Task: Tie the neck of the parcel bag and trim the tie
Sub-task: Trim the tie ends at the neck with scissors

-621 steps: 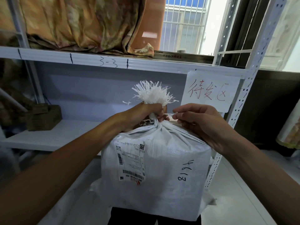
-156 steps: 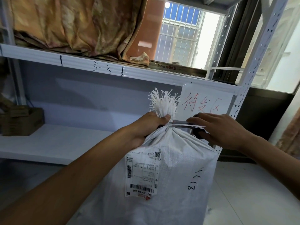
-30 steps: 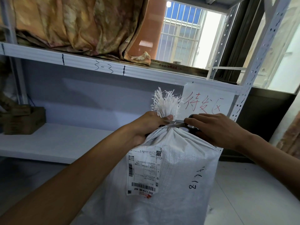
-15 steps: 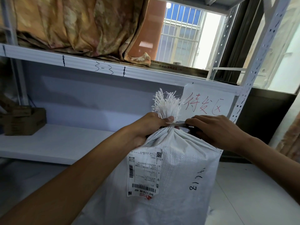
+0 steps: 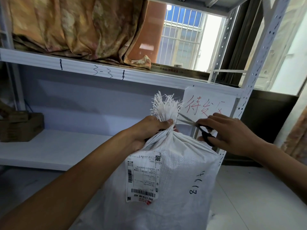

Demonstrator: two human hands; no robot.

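Two hands: left hand (image 5: 149, 130) clamps bag neck (image 5: 167, 135), right hand (image 5: 227, 133) grips scissors (image 5: 206, 136).

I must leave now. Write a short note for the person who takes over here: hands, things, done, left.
Left hand: shut on the bag neck, below the frayed tuft.
Right hand: holds the scissors, blades open, tips beside the tuft.
Parcel bag: upright in front of the shelf, label facing you.
Done: neck gathered; the tie itself is hidden.
Left: confirm the tie is trimmed, put scissors away.
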